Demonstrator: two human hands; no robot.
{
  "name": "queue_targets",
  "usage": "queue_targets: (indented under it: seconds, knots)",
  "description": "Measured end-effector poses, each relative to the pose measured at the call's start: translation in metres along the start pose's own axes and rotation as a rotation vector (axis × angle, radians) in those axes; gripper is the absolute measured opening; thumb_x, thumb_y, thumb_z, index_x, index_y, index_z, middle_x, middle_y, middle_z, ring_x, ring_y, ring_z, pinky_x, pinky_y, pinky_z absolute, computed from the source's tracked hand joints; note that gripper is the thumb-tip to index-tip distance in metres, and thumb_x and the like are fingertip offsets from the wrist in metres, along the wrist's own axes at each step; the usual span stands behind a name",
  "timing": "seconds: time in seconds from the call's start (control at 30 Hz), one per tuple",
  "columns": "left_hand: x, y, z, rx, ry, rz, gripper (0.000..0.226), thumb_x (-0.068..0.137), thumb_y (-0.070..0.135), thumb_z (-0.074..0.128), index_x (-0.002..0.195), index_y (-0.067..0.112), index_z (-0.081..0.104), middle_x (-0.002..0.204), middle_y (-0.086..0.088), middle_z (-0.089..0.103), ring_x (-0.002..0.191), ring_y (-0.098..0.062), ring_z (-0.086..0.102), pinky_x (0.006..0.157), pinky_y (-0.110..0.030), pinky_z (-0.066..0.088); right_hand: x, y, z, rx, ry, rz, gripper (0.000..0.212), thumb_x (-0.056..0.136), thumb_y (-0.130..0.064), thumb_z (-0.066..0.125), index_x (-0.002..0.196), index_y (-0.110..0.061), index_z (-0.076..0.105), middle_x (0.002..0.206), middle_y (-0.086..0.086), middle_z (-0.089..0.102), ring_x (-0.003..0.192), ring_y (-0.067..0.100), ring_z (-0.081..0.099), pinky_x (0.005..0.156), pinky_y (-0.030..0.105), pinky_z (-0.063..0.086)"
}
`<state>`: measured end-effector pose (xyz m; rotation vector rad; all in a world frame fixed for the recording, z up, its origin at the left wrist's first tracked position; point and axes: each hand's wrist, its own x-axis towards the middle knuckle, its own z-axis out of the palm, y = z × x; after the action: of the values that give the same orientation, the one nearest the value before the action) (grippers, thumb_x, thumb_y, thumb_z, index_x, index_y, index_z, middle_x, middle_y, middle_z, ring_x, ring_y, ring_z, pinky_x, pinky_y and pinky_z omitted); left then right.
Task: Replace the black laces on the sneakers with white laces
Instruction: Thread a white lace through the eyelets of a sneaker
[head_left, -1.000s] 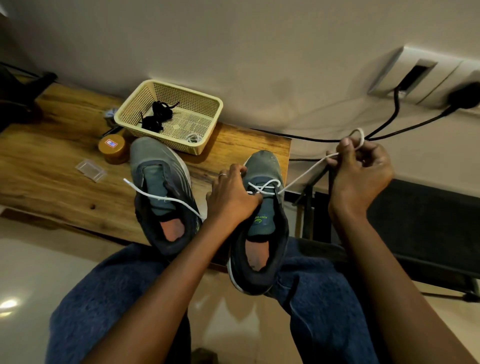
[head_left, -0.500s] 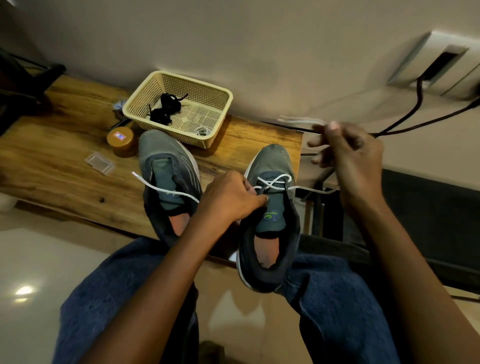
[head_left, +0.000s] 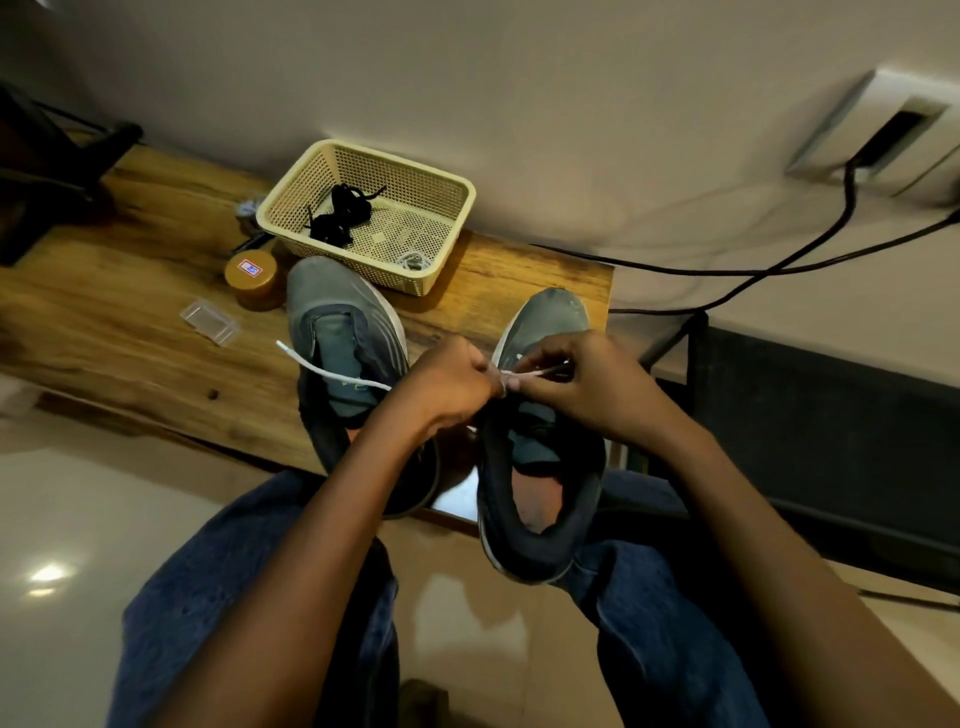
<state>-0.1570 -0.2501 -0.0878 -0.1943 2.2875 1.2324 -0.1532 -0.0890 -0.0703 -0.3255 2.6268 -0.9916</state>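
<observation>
Between both hands' fingers (head_left: 511, 383), the white lace (head_left: 332, 371) is pinched; limp and light, it probably handles best gripped near its stiff tip.

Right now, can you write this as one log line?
left hand: pinches white lace | right hand: pinches it too | right sneaker: being laced

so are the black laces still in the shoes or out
Out. The black laces lie bunched in the cream basket on the table, and the left sneaker shows bare eyelets, with only a white lace lying across it.
</observation>
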Motion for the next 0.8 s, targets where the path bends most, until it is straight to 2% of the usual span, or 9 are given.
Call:
queue_targets:
  seconds: [0.13, 0.23, 0.3, 0.4, 0.43, 0.5, 0.67, 0.73, 0.8]
  knots:
    - [0.002, -0.001, -0.001, -0.017, -0.015, 0.0, 0.017, 0.09, 0.015, 0.062, 0.092, 0.004, 0.074, 0.094, -0.019, 0.071, 0.077, -0.02, 0.06, 0.068, -0.029, 0.044, 0.005, -0.004, 0.007, -0.08, 0.05, -0.032, 0.021, 0.083, -0.027, 0.073, 0.101, -0.017, 0.074, 0.102, 0.001, 0.073, 0.095, 0.013, 0.066, 0.082, 0.039, 0.054]
    - [0.003, -0.002, -0.001, -0.023, -0.015, -0.003, 0.018, 0.088, 0.015, 0.063, 0.092, 0.001, 0.073, 0.098, -0.022, 0.07, 0.088, -0.029, 0.067, 0.076, -0.041, 0.052, 0.008, -0.004, 0.008, -0.123, 0.076, -0.044, 0.011, 0.086, -0.02, 0.069, 0.093, -0.016, 0.076, 0.093, 0.003, 0.074, 0.089, 0.016, 0.067, 0.079, 0.038, 0.053]
    - [0.003, -0.003, -0.001, -0.028, -0.009, -0.003, 0.018, 0.088, 0.016, 0.063, 0.092, 0.001, 0.073, 0.096, -0.021, 0.071, 0.088, -0.029, 0.067, 0.076, -0.042, 0.052, 0.007, -0.003, 0.004, -0.096, 0.146, -0.021, 0.009, 0.088, -0.017, 0.066, 0.089, -0.014, 0.075, 0.088, 0.003, 0.074, 0.083, 0.015, 0.066, 0.077, 0.037, 0.053]
    - [0.003, -0.003, 0.001, -0.043, 0.007, -0.011, 0.013, 0.088, 0.013, 0.064, 0.091, 0.005, 0.074, 0.093, -0.016, 0.072, 0.078, -0.02, 0.06, 0.072, -0.03, 0.045, 0.003, -0.004, -0.006, 0.138, 0.234, 0.065, 0.006, 0.089, -0.012, 0.066, 0.084, -0.009, 0.069, 0.079, 0.006, 0.071, 0.069, 0.011, 0.068, 0.06, 0.025, 0.054]
    - [0.002, -0.002, 0.001, -0.051, 0.007, -0.015, 0.012, 0.087, 0.012, 0.064, 0.09, 0.006, 0.074, 0.09, -0.015, 0.072, 0.075, -0.018, 0.058, 0.071, -0.029, 0.043, 0.0, -0.005, -0.009, 0.261, 0.226, 0.105, 0.005, 0.088, -0.01, 0.066, 0.083, -0.007, 0.067, 0.076, 0.008, 0.071, 0.063, 0.008, 0.067, 0.053, 0.018, 0.051]
    - [0.001, -0.001, 0.001, -0.057, 0.004, -0.019, 0.013, 0.087, 0.011, 0.064, 0.09, 0.003, 0.074, 0.082, -0.013, 0.068, 0.07, -0.016, 0.053, 0.068, -0.028, 0.04, -0.005, -0.004, -0.014, 0.424, 0.166, 0.158, 0.007, 0.084, -0.006, 0.07, 0.084, -0.002, 0.065, 0.074, 0.011, 0.07, 0.059, 0.006, 0.066, 0.051, 0.013, 0.049]
    - [-0.001, 0.003, 0.0, -0.052, -0.01, -0.019, 0.015, 0.088, 0.011, 0.064, 0.093, 0.001, 0.073, 0.082, -0.014, 0.066, 0.071, -0.017, 0.053, 0.066, -0.027, 0.04, -0.003, 0.002, -0.009, 0.223, 0.109, 0.141, 0.014, 0.076, -0.011, 0.078, 0.078, -0.005, 0.065, 0.069, 0.008, 0.066, 0.059, 0.01, 0.06, 0.057, 0.021, 0.05]
    - [-0.001, 0.004, 0.0, -0.063, -0.018, -0.027, 0.013, 0.088, 0.009, 0.063, 0.093, 0.002, 0.073, 0.09, -0.018, 0.07, 0.075, -0.018, 0.056, 0.069, -0.027, 0.042, -0.002, 0.002, -0.004, 0.129, 0.079, 0.112, 0.013, 0.077, -0.007, 0.077, 0.086, -0.008, 0.067, 0.072, 0.005, 0.065, 0.061, 0.008, 0.058, 0.056, 0.015, 0.046]
    - [0.0, 0.004, 0.0, -0.068, -0.023, -0.029, 0.01, 0.087, 0.007, 0.063, 0.088, 0.005, 0.073, 0.094, -0.021, 0.071, 0.076, -0.019, 0.057, 0.07, -0.029, 0.044, 0.001, 0.004, 0.001, 0.018, 0.06, 0.064, 0.017, 0.079, -0.008, 0.075, 0.095, -0.011, 0.071, 0.079, 0.004, 0.069, 0.069, 0.01, 0.062, 0.063, 0.019, 0.048]
